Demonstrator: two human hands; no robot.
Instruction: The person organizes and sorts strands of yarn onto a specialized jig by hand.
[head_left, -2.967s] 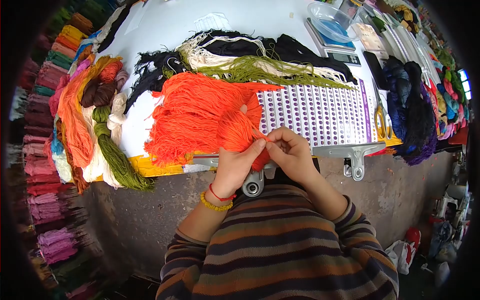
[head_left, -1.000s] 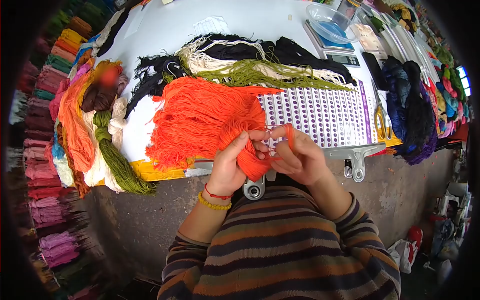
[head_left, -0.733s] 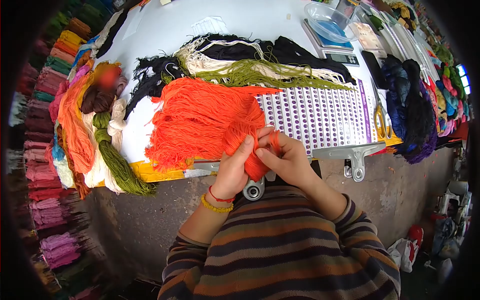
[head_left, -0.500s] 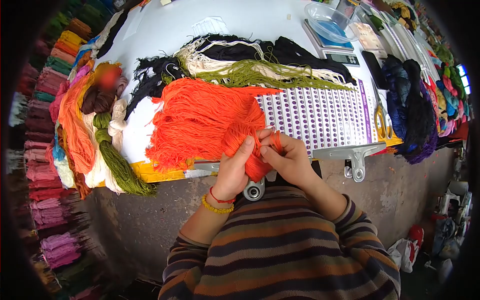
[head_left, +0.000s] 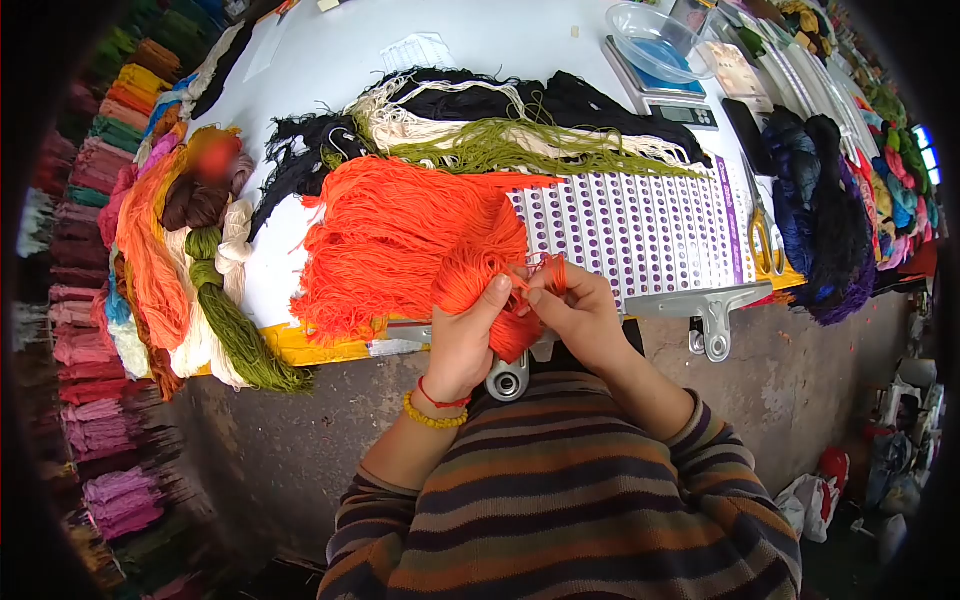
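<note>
The orange hank [head_left: 463, 280] is held at the near edge of the table [head_left: 330, 45], roughly midway between its left and right ends, with its rounded near end between the two hands. The left hand [head_left: 464, 342] grips it from the near left, thumb pressed on top; its other fingers are mostly hidden, so their spacing cannot be told. The right hand [head_left: 585, 318] has its thumb and forefinger pinched together on thin orange strands [head_left: 521, 284], and a small orange loop [head_left: 555, 272] hangs round its fingers. Loose orange yarn [head_left: 375, 235] spreads to the left of the hank. Beyond it lie olive yarn [head_left: 540, 143], cream yarn [head_left: 450, 120] and black yarn [head_left: 590, 105]. To the right, a sheet with purple dots [head_left: 625, 225] lies flat, a metal clip [head_left: 700, 303] at its near edge. Scissors [head_left: 762, 240] rest beside the sheet's right edge, near a dark blue hank [head_left: 792, 190].
</note>
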